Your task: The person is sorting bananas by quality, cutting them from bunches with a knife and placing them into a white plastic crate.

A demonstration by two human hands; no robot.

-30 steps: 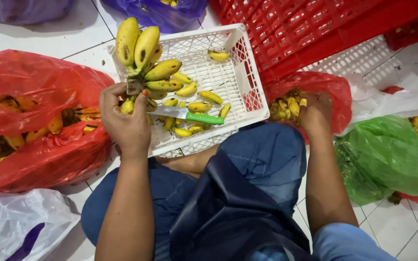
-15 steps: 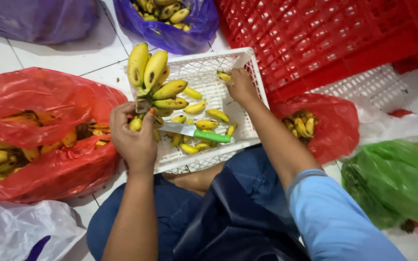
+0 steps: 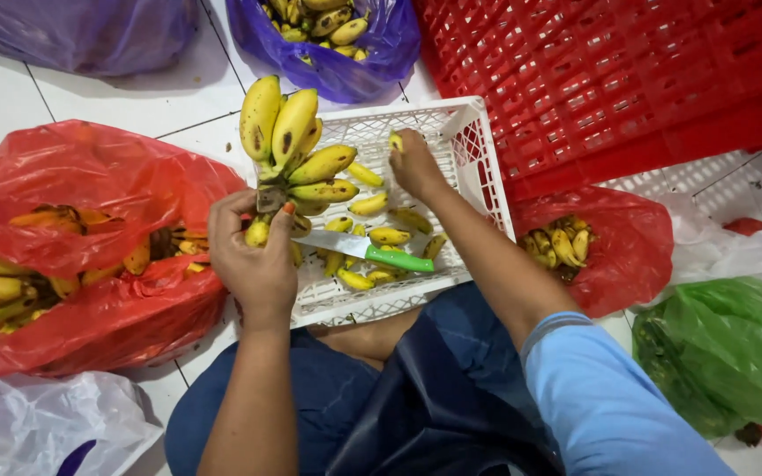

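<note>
This looks like a place where fruit is sorted for selling, maybe the back of a market stall or a small produce shop. The work is done on a white tiled floor, not on a table. Many bananas lie in plastic bags around the person: a red bag, a purple bag, a green bag. A white crate holds loose bananas, and big red crates stand just behind it.

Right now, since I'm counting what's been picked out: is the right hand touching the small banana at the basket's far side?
Touching. The head view shows the right hand pinching the small banana over the white basket.
</note>
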